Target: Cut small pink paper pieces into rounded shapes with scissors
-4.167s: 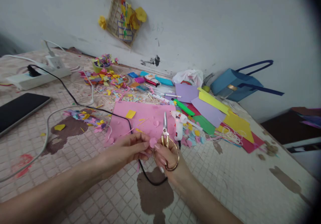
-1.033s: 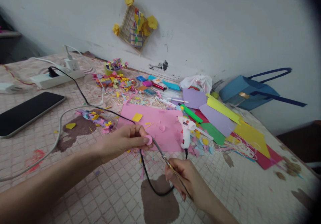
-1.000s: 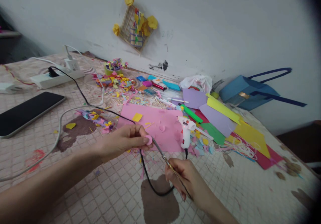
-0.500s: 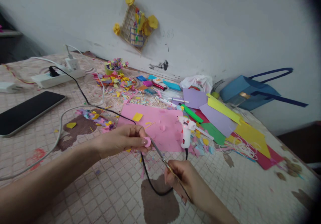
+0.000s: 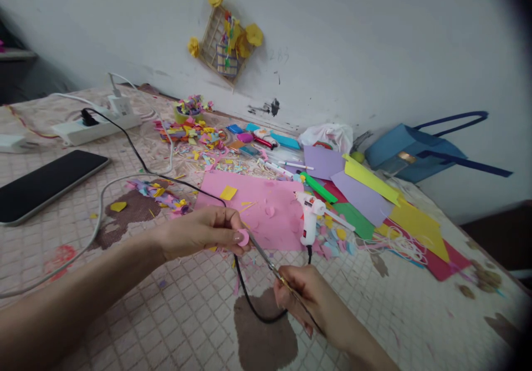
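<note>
Between the thumb and fingers of my left hand point(image 5: 208, 229) is pinched a small round pink paper piece point(image 5: 243, 238). My right hand point(image 5: 305, 293) is closed around the handles of a pair of scissors point(image 5: 266, 259), whose blades point up and left to the edge of the pink piece. Behind the hands lies a pink paper sheet point(image 5: 266, 193) with small pink pieces and a yellow square point(image 5: 228, 193) on it. A white glue gun point(image 5: 308, 218) rests at the sheet's right edge. Its black cord point(image 5: 249, 299) loops below my hands.
Paper scraps point(image 5: 195, 135) and coloured sheets point(image 5: 361, 193) spread across the back and right. A phone point(image 5: 50, 185) and a power strip point(image 5: 97, 130) lie at left. A blue bag point(image 5: 411, 152) stands at the far right, and a stick frame point(image 5: 211, 38) hangs on the wall.
The round pink piece has shifted slightly down and left in my left fingers. My right hand and the scissors' handles have moved very little.
</note>
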The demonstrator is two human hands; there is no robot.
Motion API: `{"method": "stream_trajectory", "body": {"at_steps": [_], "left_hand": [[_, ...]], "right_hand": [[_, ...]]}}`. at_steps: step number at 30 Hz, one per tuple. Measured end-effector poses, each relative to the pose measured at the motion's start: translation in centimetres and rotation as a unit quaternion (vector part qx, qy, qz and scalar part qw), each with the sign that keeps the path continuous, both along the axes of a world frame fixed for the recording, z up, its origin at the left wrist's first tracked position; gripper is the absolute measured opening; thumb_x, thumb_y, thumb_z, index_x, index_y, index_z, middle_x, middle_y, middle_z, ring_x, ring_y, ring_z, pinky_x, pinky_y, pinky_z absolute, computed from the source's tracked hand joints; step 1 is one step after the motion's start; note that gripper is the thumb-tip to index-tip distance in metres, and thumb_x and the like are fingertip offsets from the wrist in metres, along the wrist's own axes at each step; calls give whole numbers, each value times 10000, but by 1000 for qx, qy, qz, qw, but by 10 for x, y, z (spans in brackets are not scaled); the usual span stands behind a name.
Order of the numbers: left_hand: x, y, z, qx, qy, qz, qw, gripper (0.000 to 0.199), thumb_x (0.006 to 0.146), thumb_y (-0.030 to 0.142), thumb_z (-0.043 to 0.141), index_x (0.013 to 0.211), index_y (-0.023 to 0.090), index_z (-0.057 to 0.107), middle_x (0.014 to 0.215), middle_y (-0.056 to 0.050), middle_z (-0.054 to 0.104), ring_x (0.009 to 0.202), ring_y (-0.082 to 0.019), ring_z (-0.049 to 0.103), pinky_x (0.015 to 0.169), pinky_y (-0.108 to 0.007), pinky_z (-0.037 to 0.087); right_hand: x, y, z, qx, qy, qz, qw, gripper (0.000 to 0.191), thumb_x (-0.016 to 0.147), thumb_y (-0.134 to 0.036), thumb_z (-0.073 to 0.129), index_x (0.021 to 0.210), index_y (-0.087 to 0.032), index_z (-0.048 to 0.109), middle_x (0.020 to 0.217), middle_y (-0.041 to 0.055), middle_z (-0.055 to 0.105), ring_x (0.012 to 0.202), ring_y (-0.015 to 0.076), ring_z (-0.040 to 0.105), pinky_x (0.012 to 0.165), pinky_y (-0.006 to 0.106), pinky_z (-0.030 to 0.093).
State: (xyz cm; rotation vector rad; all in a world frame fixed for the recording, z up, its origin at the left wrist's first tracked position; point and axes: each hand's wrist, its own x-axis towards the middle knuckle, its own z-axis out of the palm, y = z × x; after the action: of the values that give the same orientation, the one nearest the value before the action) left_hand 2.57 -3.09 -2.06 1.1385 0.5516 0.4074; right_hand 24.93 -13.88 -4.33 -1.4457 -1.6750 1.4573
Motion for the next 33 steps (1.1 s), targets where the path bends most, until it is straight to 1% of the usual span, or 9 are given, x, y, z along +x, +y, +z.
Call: {"method": "stream_trajectory", "body": {"at_steps": [6,8,11,14,17,21,25,28,33], "left_hand": [[-2,4,-2,7,7,-15,1000,145,745,186,686,713,128,557,777,-16,687,705,-101,594,654,-223,427],[-3,4,-4,10,5,-24,1000,145,748,190,685,718,129,556,790,-17,689,721,-102,599,663,-220,435],[-5,5,-6,11,8,-36,999,136,752,196,683,728,132,565,805,-15,690,741,-106,610,691,-227,450],[-6,6,-6,15,12,-48,999,125,760,199,677,728,133,575,812,-17,692,756,-109,615,705,-232,456],[-5,6,-6,24,14,-55,998,121,762,205,675,725,131,586,797,-13,693,759,-110,609,701,-228,449],[-5,6,-4,17,9,-59,998,129,760,201,679,710,129,584,759,0,685,729,-98,597,681,-214,439],[-6,4,-3,18,9,-58,998,144,757,193,685,687,129,576,736,11,674,707,-86,592,660,-199,438],[-7,4,-3,16,7,-56,998,144,759,185,683,685,129,573,726,19,669,694,-79,589,653,-191,439],[-8,5,-5,16,-2,-63,998,127,771,173,669,698,131,575,748,13,675,718,-82,598,674,-195,449]], "right_hand": [[0,0,2,-11,-14,20,1000,307,887,-350,487,641,-167,492,393,-94,383,334,57,301,416,191,270],[0,0,5,-2,-21,25,999,347,887,-382,487,617,-164,480,414,-87,380,360,57,303,424,190,269],[-2,1,10,11,-31,40,999,417,840,-506,519,611,-160,482,457,-73,378,397,61,300,406,189,244],[-2,2,13,-4,-24,51,998,508,784,-639,495,617,-159,475,478,-68,385,382,54,302,376,186,229],[0,1,10,-29,3,46,999,569,760,-709,433,636,-156,492,473,-69,391,349,45,292,350,180,223],[3,-1,1,-50,41,33,997,565,764,-705,433,658,-157,521,403,-93,348,306,44,277,336,171,248],[4,-1,-5,-58,38,37,997,518,796,-648,466,668,-152,540,409,-91,362,295,39,278,307,154,239],[4,-1,-4,-65,47,41,996,517,815,-640,444,693,-149,551,403,-97,344,292,37,277,309,148,233],[1,-1,1,-61,48,39,996,592,728,-734,441,663,-151,525,417,-89,366,307,37,298,316,155,235]]}}
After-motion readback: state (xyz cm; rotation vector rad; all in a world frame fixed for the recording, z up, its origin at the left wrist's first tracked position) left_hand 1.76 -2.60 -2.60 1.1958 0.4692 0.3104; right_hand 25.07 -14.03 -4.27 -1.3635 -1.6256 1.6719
